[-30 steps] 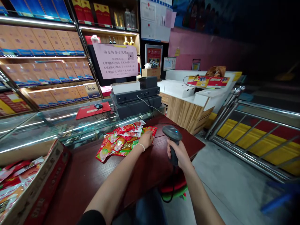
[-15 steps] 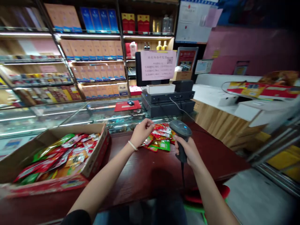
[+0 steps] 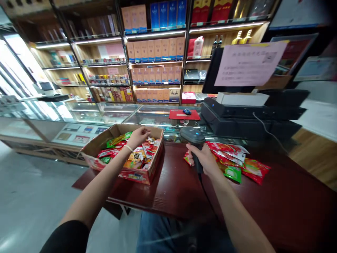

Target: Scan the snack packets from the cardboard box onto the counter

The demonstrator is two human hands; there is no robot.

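In the head view, my right hand (image 3: 204,160) is wrapped round the grip of a dark barcode scanner (image 3: 193,137). The scanner is held over the table, a small blue light glowing on its top and a cord hanging below. My left hand (image 3: 139,137), with a pale band at the wrist, hovers above an open cardboard box (image 3: 155,167). Its fingers are loosely bent and a little apart, with nothing visible in them. Colourful snack packets (image 3: 137,156) fill the box. Beside the scanner lies a pile of red, white and green snack packets (image 3: 231,160), partly hidden by my right hand.
The box and pile rest on a dark red table (image 3: 168,189). Behind it are a glass counter (image 3: 147,117), a red mat (image 3: 179,114) with a mouse, and a monitor (image 3: 214,66) bearing a pink sheet. Stocked shelves line the wall.
My left hand has moved from the packet pile on the table to above the box at the left. The camera has turned left. My right hand still grips the scanner.
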